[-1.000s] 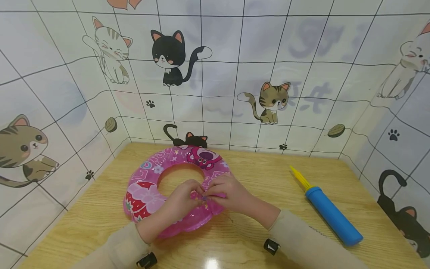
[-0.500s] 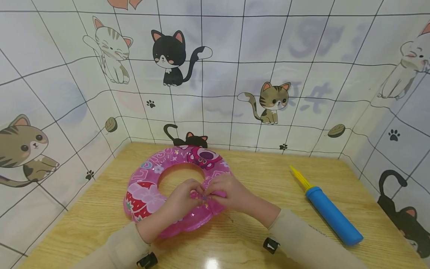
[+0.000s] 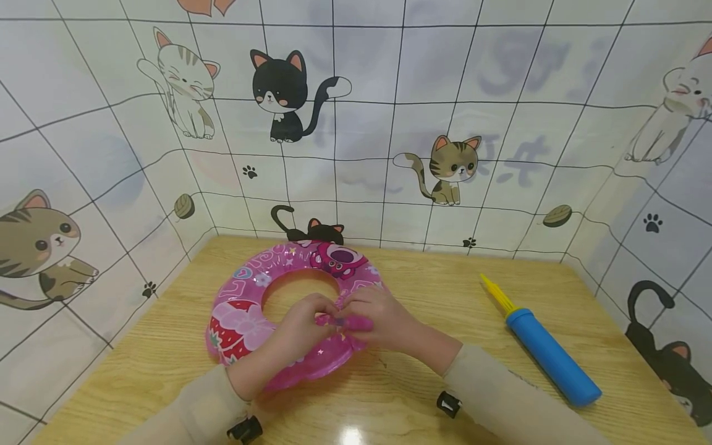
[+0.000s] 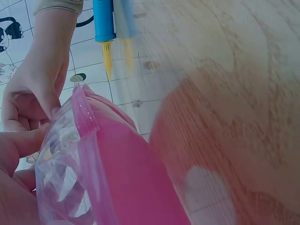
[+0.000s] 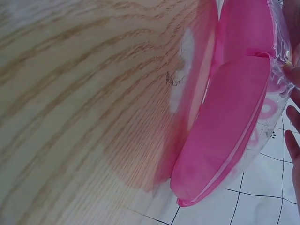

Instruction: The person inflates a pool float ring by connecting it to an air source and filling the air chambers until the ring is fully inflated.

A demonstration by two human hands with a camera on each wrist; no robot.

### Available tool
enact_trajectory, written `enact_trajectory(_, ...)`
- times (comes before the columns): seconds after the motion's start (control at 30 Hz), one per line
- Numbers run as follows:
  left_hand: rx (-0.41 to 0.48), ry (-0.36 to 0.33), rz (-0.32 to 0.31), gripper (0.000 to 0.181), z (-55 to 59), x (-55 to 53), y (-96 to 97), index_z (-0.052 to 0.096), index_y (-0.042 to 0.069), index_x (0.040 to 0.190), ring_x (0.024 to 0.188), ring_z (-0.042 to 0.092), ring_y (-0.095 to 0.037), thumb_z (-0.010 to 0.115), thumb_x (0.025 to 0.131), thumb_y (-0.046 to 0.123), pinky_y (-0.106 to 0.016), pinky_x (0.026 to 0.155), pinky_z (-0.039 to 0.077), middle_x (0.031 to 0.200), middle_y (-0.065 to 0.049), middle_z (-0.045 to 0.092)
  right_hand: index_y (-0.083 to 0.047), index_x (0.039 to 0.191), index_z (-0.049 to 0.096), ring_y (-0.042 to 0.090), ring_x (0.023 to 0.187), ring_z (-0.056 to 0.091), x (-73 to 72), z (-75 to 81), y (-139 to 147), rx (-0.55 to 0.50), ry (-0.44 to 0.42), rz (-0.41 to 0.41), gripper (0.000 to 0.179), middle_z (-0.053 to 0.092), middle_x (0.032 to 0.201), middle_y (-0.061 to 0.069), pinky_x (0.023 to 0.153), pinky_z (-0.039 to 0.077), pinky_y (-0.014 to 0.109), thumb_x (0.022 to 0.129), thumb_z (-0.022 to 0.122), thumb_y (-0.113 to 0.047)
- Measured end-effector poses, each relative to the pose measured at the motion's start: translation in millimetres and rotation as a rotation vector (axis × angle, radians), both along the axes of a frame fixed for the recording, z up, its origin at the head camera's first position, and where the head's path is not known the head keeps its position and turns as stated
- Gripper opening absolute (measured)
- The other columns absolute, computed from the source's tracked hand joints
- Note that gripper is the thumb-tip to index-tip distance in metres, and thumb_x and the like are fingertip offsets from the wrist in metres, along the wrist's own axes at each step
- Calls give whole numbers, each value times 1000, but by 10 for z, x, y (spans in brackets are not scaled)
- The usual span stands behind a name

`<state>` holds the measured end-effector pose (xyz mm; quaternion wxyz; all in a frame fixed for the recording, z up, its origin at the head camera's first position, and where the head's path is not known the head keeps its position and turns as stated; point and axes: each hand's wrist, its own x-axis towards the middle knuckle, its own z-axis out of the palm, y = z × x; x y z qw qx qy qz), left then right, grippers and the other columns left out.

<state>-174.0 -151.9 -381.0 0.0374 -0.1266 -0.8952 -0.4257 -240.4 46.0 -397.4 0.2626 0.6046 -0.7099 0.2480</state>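
Observation:
A pink inflatable swim ring (image 3: pixel 239 309), printed with strawberries, flowers and a bear, lies on the wooden table (image 3: pixel 434 290). My left hand (image 3: pixel 303 327) pinches its near right part with thumb and fingers. Close beside it, my right hand (image 3: pixel 381 318) pinches the same part, the fingertips of both hands almost meeting. A small raised pink piece of the ring shows between them. The left wrist view has clear film and pink vinyl (image 4: pixel 126 173) next to the fingers. In the right wrist view, fingers (image 5: pixel 294 117) appear at the edge beside the ring's pink underside (image 5: pixel 225 126).
A blue hand pump (image 3: pixel 553 358) with a yellow nozzle (image 3: pixel 495 293) lies on the right side of the table. Behind and at both sides stands a white grid-patterned wall covering (image 3: pixel 367 136) with cartoon cats.
Both hands stay at the same part of the ring. The right fingers have shifted slightly, and more of the pink piece between the hands now shows. The ring's near edge has moved a little.

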Motion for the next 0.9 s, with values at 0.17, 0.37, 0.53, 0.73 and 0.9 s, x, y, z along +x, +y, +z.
enact_trajectory(0.17,10,-15,-5,13,-8,-19,5,73,12,92,103,59,-22,77,83,5,-44,93,50,100,2,62,-9,93,71,15,97,63,-10,2,-37,-3,-13,6,30,67,97,1,93,48,24,71,89,-17)
enact_trajectory(0.37,23,3,15,12,-28,-30,35,73,9,92,101,60,-22,77,82,3,-43,92,51,98,1,63,-7,86,68,16,95,63,-40,-16,-57,-28,-15,26,27,65,95,5,90,49,19,70,89,-13)
enact_trajectory(0.53,39,-4,23,12,-16,-22,74,73,7,92,99,59,-24,78,82,6,-44,91,50,98,0,63,-6,84,69,17,93,64,-72,-39,-52,-65,-20,47,26,66,94,7,88,51,21,66,88,-6)
enact_trajectory(0.73,47,-24,8,12,-7,-29,92,73,8,94,99,59,-23,77,83,6,-45,92,50,100,-1,63,-6,80,70,17,90,64,-78,-26,-27,-90,-63,78,22,66,91,5,87,51,21,66,86,-4)
enact_trajectory(0.9,59,-40,-22,9,-6,-38,102,73,8,92,102,58,-23,76,84,5,-47,94,48,102,-1,63,-7,76,67,14,84,62,-76,-12,-6,-80,-104,102,22,65,87,2,83,51,19,66,86,-2)
